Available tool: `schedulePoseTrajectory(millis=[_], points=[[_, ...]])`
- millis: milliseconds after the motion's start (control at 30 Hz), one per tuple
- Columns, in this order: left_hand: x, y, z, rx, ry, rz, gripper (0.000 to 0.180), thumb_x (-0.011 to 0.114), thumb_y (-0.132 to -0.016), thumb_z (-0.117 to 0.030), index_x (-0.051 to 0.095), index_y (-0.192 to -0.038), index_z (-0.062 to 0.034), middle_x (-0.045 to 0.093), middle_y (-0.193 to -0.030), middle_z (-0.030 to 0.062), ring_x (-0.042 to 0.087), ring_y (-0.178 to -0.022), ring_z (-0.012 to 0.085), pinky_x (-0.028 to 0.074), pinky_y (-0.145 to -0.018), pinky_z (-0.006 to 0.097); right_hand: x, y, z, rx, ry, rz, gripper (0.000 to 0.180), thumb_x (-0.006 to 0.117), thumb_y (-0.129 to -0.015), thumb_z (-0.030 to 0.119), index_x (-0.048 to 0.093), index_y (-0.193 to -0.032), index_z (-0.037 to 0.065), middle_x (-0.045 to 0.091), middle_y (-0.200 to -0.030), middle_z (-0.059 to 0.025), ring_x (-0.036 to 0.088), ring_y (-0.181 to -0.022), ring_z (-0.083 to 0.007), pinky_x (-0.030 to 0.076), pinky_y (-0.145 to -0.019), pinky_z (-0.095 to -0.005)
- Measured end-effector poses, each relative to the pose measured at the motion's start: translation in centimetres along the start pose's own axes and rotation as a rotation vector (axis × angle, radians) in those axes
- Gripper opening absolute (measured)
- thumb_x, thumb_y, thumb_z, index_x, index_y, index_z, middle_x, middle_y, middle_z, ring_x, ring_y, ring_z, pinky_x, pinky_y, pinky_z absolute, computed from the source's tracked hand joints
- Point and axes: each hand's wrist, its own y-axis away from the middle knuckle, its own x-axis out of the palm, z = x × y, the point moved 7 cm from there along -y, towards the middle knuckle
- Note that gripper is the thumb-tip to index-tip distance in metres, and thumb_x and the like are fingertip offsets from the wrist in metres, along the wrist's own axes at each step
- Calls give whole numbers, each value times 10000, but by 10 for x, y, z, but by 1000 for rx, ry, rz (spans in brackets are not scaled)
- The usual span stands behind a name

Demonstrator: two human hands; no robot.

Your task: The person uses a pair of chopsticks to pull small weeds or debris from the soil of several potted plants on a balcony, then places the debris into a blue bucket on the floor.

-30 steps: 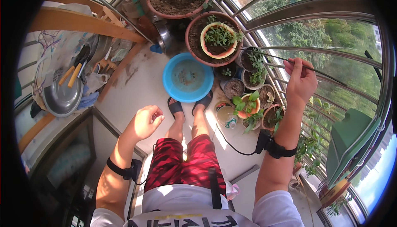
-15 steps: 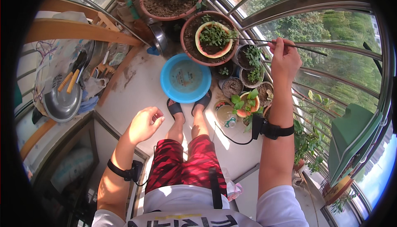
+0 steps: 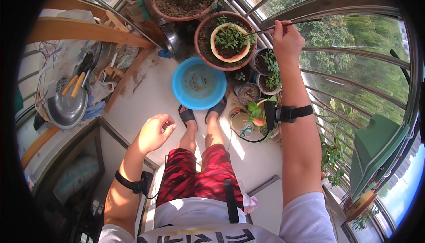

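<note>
My right hand (image 3: 288,42) is raised at the balcony railing and pinches a thin dark stick (image 3: 305,22). The stick's far end reaches down to the leafy seedlings (image 3: 229,38) in a pale, red-lined round bowl (image 3: 228,59). That bowl sits inside a large terracotta-coloured pot (image 3: 204,53) filled with soil. My left hand (image 3: 155,132) hangs over the floor to the left of my legs. Its fingers are loosely curled, thumb apart, and I see nothing in them. A blue basin (image 3: 177,95) with water stands between the pots and my feet.
Several small pots, one with dry soil (image 3: 248,93), line the railing (image 3: 341,53) at right. Another large soil pot (image 3: 183,17) stands at the back. A metal pan (image 3: 66,112) with yellow-handled tools lies at left near a wooden frame (image 3: 88,30). A green panel (image 3: 376,150) hangs right.
My right hand has moved left and slightly away from me, and the stick now slants more steeply, its outer end swung upward in view. My left hand has stayed in place.
</note>
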Motion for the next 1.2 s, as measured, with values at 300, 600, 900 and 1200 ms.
schedulePoseTrajectory(millis=[300, 600, 900, 1200], points=[[-7, 5, 5, -12, 29, -30, 198, 709, -933, -162, 675, -1001, 20, 688, -913, 173, 687, -790, 300, 566, -714, 385, -94, -3, 61, 5, -150, -112, 232, 640, -1034, 179, 677, -998, -48, 753, -842, -104, 767, -752, -178, 588, -669, -264], [-4, 8, 10, 13, 27, -10, 199, 711, -923, -167, 678, -991, 17, 689, -900, 180, 690, -790, 304, 562, -723, 388, -222, 96, 55, 188, -94, -296, 185, 572, -1075, 132, 619, -1070, -47, 728, -1016, -153, 753, -876, -206, 620, -792, -292], [1, -2, -14, 49, -35, 41, 202, 709, -925, -166, 679, -997, 21, 696, -905, 173, 680, -781, 311, 555, -725, 398, -195, 135, -22, 275, -53, -202, 168, 578, -1064, 95, 658, -1073, -52, 744, -1020, -116, 756, -914, -179, 618, -812, -283], [8, -6, -26, 82, -68, 71, 208, 717, -922, -167, 675, -990, 24, 696, -906, 172, 664, -763, 307, 545, -709, 399, -196, 149, -27, 283, -48, -173, 192, 582, -1058, 98, 688, -1064, -62, 762, -974, -121, 771, -889, -189, 625, -807, -293]])
